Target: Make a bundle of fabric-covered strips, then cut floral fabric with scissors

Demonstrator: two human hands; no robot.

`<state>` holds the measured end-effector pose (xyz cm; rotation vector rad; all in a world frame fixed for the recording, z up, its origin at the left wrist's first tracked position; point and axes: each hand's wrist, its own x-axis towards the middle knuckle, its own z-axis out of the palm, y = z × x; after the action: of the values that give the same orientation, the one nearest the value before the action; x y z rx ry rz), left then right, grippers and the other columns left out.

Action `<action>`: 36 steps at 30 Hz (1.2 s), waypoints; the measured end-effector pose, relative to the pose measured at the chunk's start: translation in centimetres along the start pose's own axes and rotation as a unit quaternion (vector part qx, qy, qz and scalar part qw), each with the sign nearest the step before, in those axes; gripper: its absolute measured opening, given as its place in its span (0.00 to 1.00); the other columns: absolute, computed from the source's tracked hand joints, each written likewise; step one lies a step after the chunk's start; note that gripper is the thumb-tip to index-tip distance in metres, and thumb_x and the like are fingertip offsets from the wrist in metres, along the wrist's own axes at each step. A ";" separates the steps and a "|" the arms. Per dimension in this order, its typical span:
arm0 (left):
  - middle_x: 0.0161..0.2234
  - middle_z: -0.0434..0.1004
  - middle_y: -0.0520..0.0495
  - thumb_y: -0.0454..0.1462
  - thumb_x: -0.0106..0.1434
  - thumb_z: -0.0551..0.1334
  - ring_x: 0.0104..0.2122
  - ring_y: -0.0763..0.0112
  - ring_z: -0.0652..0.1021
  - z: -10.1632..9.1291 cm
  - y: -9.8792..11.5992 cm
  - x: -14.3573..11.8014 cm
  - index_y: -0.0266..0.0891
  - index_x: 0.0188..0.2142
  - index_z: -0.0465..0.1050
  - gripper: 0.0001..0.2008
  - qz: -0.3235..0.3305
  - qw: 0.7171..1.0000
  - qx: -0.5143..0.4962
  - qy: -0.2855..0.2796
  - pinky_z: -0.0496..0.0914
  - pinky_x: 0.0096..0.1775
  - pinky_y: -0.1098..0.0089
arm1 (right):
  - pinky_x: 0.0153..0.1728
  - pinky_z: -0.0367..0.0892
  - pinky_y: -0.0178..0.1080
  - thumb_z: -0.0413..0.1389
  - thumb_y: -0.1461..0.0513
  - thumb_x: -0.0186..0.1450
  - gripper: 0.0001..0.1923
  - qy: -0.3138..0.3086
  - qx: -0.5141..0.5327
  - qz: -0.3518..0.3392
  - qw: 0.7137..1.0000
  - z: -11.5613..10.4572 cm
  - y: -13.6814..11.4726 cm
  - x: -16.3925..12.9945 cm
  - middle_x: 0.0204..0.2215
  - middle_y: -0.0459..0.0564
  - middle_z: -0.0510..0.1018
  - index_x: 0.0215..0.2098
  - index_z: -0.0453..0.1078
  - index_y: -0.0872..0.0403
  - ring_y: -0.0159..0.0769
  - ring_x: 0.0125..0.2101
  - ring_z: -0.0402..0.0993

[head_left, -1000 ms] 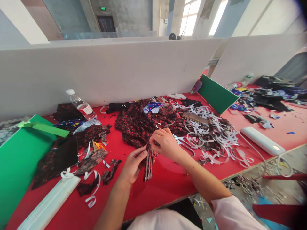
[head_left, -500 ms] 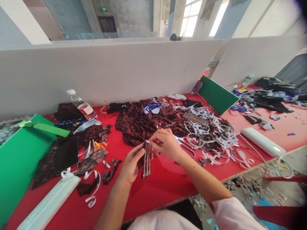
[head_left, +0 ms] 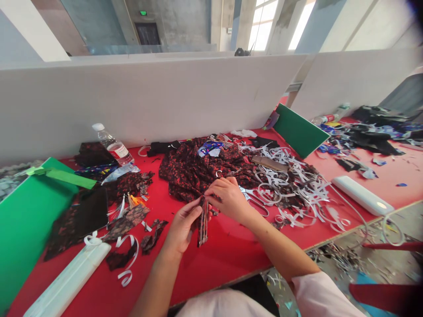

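Observation:
A narrow dark patterned fabric strip [head_left: 202, 226], folded lengthwise, hangs between my two hands above the red table. My left hand [head_left: 183, 223] is closed on its upper left edge, thumb on top. The fingers of my right hand [head_left: 224, 193] pinch the top end of the same strip. Just behind them lies a heap of dark red-and-black patterned fabric [head_left: 185, 169]. A pair of scissors [head_left: 253, 198] rests to the right of my right hand, partly hidden by it.
Curled white ribbons [head_left: 307, 193] pile up on the right with a brown flat case [head_left: 269, 163]. A plastic bottle [head_left: 114, 145] leans at the back left among fabric scraps. White lamp bars [head_left: 69, 279] and green boards [head_left: 300, 130] flank the red table [head_left: 231, 255].
The small white bit at the top of the strip no longer shows between my fingertips. My right hand has shifted very slightly, and the strip's lower end has turned a little.

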<state>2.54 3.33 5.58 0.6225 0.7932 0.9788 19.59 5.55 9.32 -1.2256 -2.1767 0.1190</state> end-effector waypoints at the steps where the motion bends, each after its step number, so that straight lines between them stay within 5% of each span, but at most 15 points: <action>1: 0.36 0.80 0.45 0.35 0.53 0.66 0.35 0.63 0.79 0.0 0.0 0.0 0.39 0.45 0.72 0.18 0.001 1.000 -0.002 0.000 0.73 0.40 0.63 | 0.41 0.50 0.39 0.54 0.61 0.63 0.05 -0.001 0.000 -0.001 1.000 0.0 0.0 0.0 0.32 0.45 0.76 0.33 0.72 0.50 0.33 0.36 0.67; 11: 0.35 0.80 0.44 0.36 0.54 0.65 0.35 0.63 0.79 0.4 0.3 -0.2 0.37 0.46 0.71 0.19 -0.007 1.000 -0.006 0.000 0.73 0.38 0.65 | 0.39 0.52 0.37 0.56 0.66 0.58 0.02 0.052 0.015 0.051 0.997 -0.3 0.0 0.2 0.28 0.45 0.75 0.28 0.70 0.53 0.32 0.33 0.67; 36: 0.33 0.80 0.45 0.36 0.48 0.69 0.32 0.63 0.79 0.7 0.1 -0.1 0.36 0.42 0.74 0.19 -0.013 0.999 0.008 0.030 0.72 0.37 0.65 | 0.39 0.49 0.41 0.51 0.64 0.61 0.06 0.002 -0.131 -0.012 0.991 0.4 -0.6 -0.1 0.28 0.47 0.72 0.28 0.69 0.52 0.35 0.33 0.63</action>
<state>3.06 3.19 6.07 0.5973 0.8599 0.9714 18.95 5.21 9.22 -1.3401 -2.2554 -0.1856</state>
